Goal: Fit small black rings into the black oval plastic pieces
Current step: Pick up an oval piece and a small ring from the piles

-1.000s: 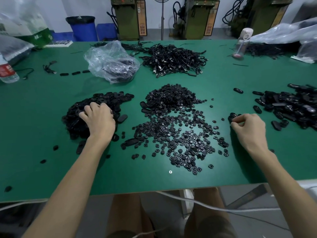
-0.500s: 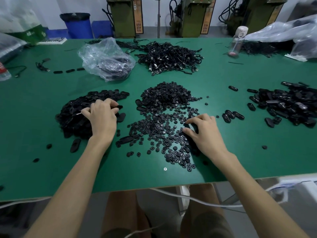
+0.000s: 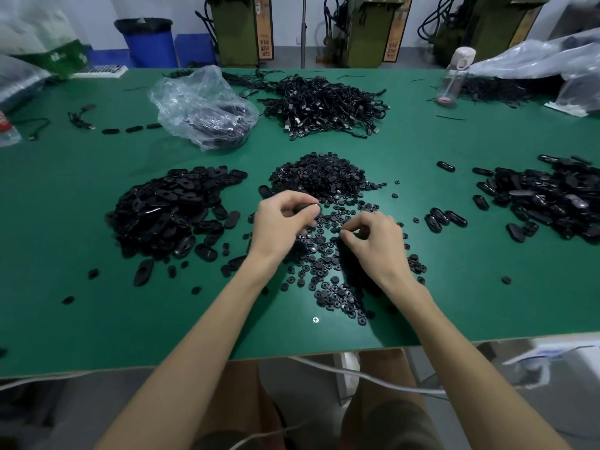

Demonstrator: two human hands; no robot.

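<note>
Head-worn view, down over table [image 3: 97,319]

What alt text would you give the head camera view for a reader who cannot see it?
A person's left hand pinches a black oval piece while the curled right hand picks among small black rings on a green table. A heap of oval pieces lies left, another heap right.

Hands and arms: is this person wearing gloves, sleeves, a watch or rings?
No. The left hand and right hand are bare, with no gloves, finger rings or watch showing. The left forearm and right forearm are bare too, with no sleeve in view.
</note>
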